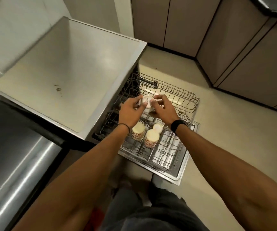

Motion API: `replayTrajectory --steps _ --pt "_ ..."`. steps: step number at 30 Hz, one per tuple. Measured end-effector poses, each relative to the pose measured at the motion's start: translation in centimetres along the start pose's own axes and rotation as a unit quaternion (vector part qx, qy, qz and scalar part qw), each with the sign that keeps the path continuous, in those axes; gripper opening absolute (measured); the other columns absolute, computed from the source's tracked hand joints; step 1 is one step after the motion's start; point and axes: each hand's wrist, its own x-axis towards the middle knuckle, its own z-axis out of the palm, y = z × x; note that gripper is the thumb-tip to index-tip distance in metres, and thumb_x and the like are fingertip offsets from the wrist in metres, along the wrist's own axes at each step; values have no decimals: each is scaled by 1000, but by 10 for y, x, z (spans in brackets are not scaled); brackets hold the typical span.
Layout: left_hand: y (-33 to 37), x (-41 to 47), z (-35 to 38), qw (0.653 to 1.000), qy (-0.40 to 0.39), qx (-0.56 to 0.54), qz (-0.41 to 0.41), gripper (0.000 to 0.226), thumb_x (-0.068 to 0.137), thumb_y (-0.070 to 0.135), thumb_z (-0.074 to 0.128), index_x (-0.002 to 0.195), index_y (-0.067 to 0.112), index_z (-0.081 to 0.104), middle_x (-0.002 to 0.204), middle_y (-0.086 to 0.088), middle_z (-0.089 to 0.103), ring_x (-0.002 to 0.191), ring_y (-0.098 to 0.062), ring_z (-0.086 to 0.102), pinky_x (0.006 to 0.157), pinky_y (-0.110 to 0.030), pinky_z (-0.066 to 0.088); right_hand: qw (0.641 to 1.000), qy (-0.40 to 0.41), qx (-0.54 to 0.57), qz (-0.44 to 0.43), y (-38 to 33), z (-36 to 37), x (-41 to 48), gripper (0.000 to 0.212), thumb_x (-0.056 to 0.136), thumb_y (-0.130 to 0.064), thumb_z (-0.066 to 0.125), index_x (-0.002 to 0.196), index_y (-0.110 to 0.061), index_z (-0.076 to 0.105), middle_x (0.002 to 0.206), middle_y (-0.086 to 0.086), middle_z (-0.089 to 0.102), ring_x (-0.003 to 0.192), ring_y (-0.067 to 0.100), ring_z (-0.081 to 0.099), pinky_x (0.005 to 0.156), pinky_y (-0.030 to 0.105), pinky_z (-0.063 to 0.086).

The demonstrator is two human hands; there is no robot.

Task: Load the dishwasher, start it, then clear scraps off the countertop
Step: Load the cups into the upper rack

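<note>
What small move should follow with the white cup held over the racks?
Probably lower the white cup, pinched by left hand and right hand, into the farther rack beneath it; two patterned cups already stand inverted in the nearer rack.

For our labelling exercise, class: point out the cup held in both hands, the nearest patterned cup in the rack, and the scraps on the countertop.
held cup (147, 101): head view, upturned base.
nearest patterned cup (151, 136): head view, upturned base.
scraps (58, 89): head view, largest dark bit.
</note>
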Motion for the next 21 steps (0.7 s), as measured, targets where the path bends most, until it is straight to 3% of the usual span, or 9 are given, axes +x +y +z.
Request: replayTrajectory --steps 3,7,11,15,17,21 --pt "-9 12 12 999 -18 21 -19 39 95 34 69 131 20 68 118 1 68 104 -13 66 95 -37 56 999 -16 -36 22 14 -8 11 32 98 -34 63 126 -19 59 107 7 69 87 23 74 77 39 63" --pt "-28 33 23 996 -53 52 -40 37 94 38 68 129 25 69 119 3 71 103 -12 68 95 -40 57 989 4 -149 21 36 -11 38 38 90 -58 60 115 -29 66 103 -5 70 93 16 69 84 44 59" --pt "-58 56 42 989 -103 85 -60 36 95 36 67 129 26 69 117 2 74 99 -16 70 91 -42 57 976 -11 -207 63 61 -8 72 30 94 -49 60 107 -23 69 98 -2 71 91 19 66 82 41 57" --pt "-87 81 58 981 -145 104 -74 33 97 28 65 129 25 69 111 0 75 93 -16 69 85 -35 57 966 -11 -238 99 95 1 101 32 94 -47 59 110 -21 70 93 1 73 87 20 67 69 28 50" --pt "-108 93 66 974 -180 120 -75 32 98 24 64 130 21 68 111 -2 75 93 -18 68 82 -32 55 963 -14 -241 119 117 6 114 34 94 -48 61 112 -21 71 97 1 73 91 19 66 74 29 49" --pt "-157 115 92 958 -251 90 -105 32 96 14 62 128 10 67 120 -6 71 111 -22 66 99 -41 54 956 -28 -243 162 159 15 137 34 93 -46 64 110 -18 72 97 0 74 93 18 67 80 32 53"
